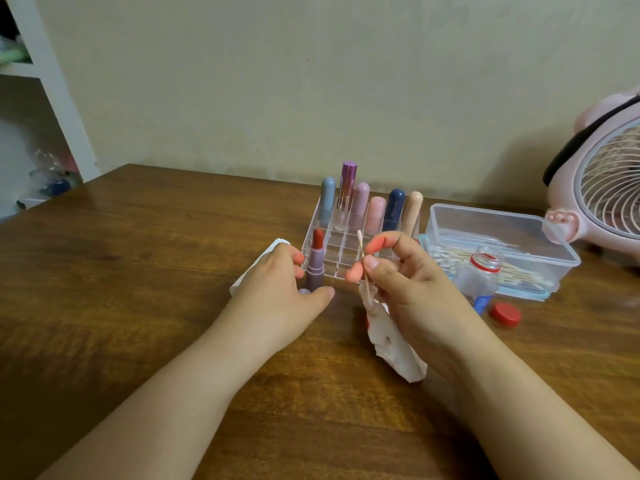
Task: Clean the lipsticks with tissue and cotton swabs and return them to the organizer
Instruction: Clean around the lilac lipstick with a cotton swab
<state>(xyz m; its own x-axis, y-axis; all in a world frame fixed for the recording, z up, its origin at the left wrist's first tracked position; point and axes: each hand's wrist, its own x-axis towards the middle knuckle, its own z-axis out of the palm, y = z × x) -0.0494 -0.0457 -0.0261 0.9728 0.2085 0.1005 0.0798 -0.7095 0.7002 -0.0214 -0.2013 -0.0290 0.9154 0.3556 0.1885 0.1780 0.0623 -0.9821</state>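
Observation:
An uncapped red lipstick [316,261] in a mauve tube stands upright in front of the clear organizer [341,249]. My left hand [277,289] curls round its base, with a white tissue [256,268] under the hand. My right hand [405,282] pinches a cotton swab [362,252] upright between thumb and forefinger and also holds a stained tissue [394,344] that hangs down onto the table. Several capped lipsticks [360,206] stand in the organizer's back row.
A clear box of cotton swabs [502,244] sits right of the organizer. An open small bottle [479,275] stands before it, its red cap [505,315] lying on the wooden table [138,271]. A pink fan [606,188] is at far right, a white shelf [52,81] at far left.

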